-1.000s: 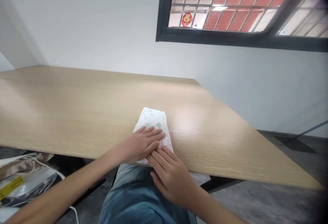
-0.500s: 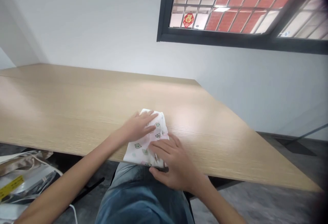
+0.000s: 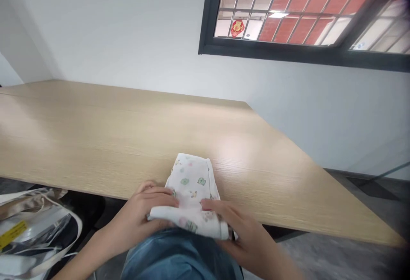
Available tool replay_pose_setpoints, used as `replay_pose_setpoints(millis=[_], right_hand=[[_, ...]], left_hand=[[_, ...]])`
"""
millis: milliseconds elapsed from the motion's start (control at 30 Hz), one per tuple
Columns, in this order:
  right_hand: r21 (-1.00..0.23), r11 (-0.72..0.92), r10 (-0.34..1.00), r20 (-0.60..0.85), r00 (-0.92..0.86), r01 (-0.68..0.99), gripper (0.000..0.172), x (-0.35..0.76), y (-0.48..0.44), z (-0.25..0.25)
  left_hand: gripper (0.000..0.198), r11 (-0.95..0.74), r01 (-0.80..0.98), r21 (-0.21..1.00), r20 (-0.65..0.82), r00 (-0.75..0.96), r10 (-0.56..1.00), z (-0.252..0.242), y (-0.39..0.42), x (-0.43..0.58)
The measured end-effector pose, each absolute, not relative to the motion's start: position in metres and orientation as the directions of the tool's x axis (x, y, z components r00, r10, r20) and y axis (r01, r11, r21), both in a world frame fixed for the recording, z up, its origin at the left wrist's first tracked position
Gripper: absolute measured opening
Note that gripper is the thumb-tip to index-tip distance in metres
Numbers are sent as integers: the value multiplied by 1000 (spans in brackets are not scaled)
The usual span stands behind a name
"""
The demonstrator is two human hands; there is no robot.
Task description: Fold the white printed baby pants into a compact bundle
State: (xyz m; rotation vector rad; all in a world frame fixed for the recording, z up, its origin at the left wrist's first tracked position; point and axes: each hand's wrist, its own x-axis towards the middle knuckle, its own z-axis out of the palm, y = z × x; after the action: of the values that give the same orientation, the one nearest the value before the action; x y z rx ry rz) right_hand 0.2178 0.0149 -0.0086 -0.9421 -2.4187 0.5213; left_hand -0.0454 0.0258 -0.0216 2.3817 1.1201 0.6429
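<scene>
The white printed cloth (image 3: 194,184) lies folded at the near edge of the table (image 3: 96,130). There, left hand (image 3: 144,208) and right hand (image 3: 244,232) each apply a pinching grip to the cloth's sides.

The 2 bare forearms, left (image 3: 92,248) and right (image 3: 278,261), slant inward from the lower corners. The bare left hand (image 3: 145,207) is back-up, its long fingers (image 3: 163,197) lying close together and pointing right, its thumb (image 3: 158,225) stretched beneath them, slightly apart. The bare right hand (image 3: 240,224), somewhat blurred, mirrors it: index finger (image 3: 213,205) reaching left, thumb lower and partly hidden. The 2 hands stand apart.
</scene>
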Motion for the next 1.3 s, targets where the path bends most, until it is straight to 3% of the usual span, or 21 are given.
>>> replay_pose_setpoints(millis=[100, 167, 267, 367, 467, 533, 600, 733, 867, 1000, 1100, 1200, 1300], right_hand=[[-636, 526, 842, 297, -450, 565, 18, 208, 25, 1], [-666, 428, 904, 316, -288, 611, 18, 198, 43, 4], [-636, 281, 949, 297, -108, 719, 18, 187, 71, 2], [-513, 217, 950, 306, -59, 830, 23, 181, 86, -5], [-319, 332, 848, 513, -133, 888, 32, 172, 83, -11], [-197, 426, 774, 585, -243, 883, 36, 162, 77, -15], [-147, 476, 766, 554, -327, 867, 39, 155, 73, -20], [-225, 477, 818, 467, -336, 850, 42, 167, 69, -33], [-412, 400, 876, 434, -210, 819, 46, 211, 56, -41], [-554, 331, 858, 513, -1, 764, 31, 225, 27, -40], [-568, 397, 828, 560, -15, 721, 22, 201, 5, -38], [-514, 454, 818, 565, -111, 728, 20, 177, -1, -37], [-524, 412, 846, 525, -99, 745, 25, 176, 12, -34]], left_hand=[[40, -391, 618, 682, 202, 355, 913, -12, 40, -31], [43, -260, 647, 716, 171, 198, 965, -9, 58, -20], [33, -104, 762, 639, 119, 36, 992, -9, 80, -6], [31, -40, 823, 567, 104, -24, 994, -13, 85, 2], [42, -117, 860, 497, 267, -23, 963, -16, 78, 13], [41, -206, 902, 379, 398, 42, 917, -17, 74, 24], [40, -291, 914, 282, 430, 151, 890, -20, 75, 33], [41, -353, 885, 304, 329, 250, 911, -33, 76, 19], [46, -285, 902, 325, 311, 182, 933, -49, 54, -27], [48, -165, 874, 458, 262, 44, 964, -39, 36, -45], [47, -158, 822, 548, 232, 32, 972, -17, 55, -25], [37, -302, 761, 575, 215, 216, 952, 3, 90, 2], [29, -318, 744, 588, 144, 291, 946, 8, 108, 18]])
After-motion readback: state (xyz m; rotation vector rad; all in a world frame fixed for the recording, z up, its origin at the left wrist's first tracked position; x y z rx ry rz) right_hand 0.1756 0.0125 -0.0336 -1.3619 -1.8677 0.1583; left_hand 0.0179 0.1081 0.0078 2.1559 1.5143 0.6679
